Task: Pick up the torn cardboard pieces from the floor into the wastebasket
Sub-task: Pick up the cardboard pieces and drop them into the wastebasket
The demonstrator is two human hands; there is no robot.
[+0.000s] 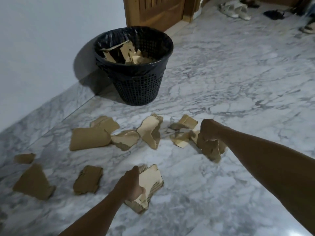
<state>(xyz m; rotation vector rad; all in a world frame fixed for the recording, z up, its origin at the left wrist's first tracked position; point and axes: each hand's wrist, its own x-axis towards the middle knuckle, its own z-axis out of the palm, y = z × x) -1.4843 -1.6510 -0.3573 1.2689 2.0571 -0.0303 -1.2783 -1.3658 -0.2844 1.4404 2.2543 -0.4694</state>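
Here each hand, left hand and right hand, grips torn cardboard.

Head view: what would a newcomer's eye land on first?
The brown torn cardboard pieces scattered across the marble floor mid-frame. Both hands are loaded: the left hand grips a stack low centre, the right hand grips more at right. Behind, by the wall, the black wastebasket already holds cardboard.

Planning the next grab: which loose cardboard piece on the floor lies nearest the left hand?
The ragged-edged piece just left of the left hand; the others lie farther off.
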